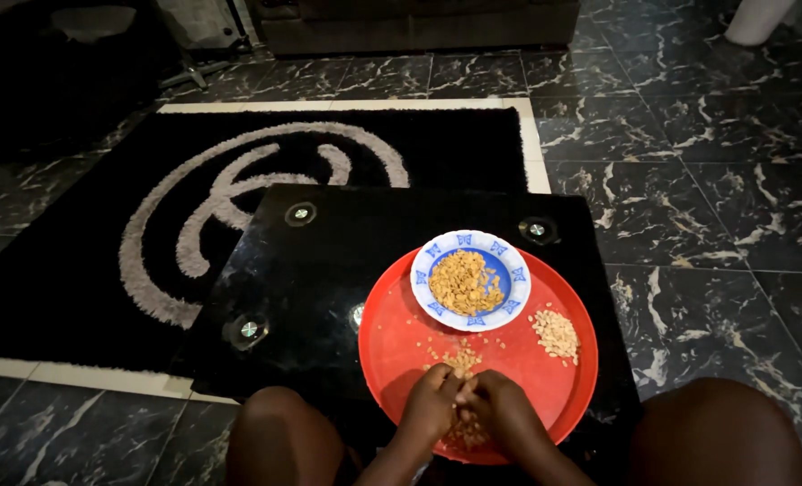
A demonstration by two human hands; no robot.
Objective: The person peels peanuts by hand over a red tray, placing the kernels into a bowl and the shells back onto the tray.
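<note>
A round red tray (401, 342) lies on a black glass table (329, 261). On the tray's far side stands a blue and white bowl (509, 270) filled with tan seeds (464, 282). A small heap of paler seeds (557, 335) lies at the tray's right. My left hand (430, 403) and my right hand (502, 411) meet at the tray's near edge, fingers pinched together over a loose pile of seeds (462, 362). What sits between the fingertips is too small to tell.
The table stands partly on a black rug (149, 225) with a grey swirl, on dark marble floor tiles (707, 180). My knees (279, 432) flank the tray. A sofa base (410, 27) and a white object (756, 20) stand at the far edge.
</note>
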